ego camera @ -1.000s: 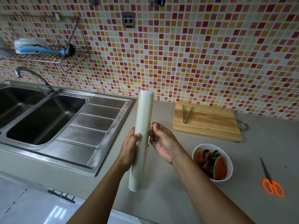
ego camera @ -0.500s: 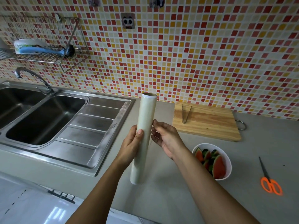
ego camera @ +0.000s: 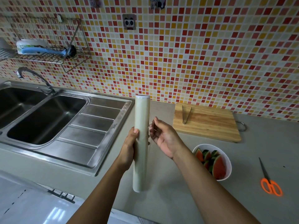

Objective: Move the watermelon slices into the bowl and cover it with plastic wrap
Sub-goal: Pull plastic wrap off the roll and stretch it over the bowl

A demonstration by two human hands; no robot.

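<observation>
Right hand is off the plastic wrap roll now, fingers pinching the film edge; left hand fingers wrap the roll. Sink stamp unreadable.

- A pale grey, smooth stone-look counter runs along the foot of the tiled wall.
- A stainless-steel double sink with a ribbed drainboard is set into the counter's left part.
- A rectangular light wooden cutting board lies flat at the back right, near the wall; small metal tongs rest on its left end.
- A white round bowl stands in front of the board, apart from it, holding red, green-rinded watermelon slices.
- Orange-handled scissors lie closed to the right of the bowl, blades pointing away.
</observation>
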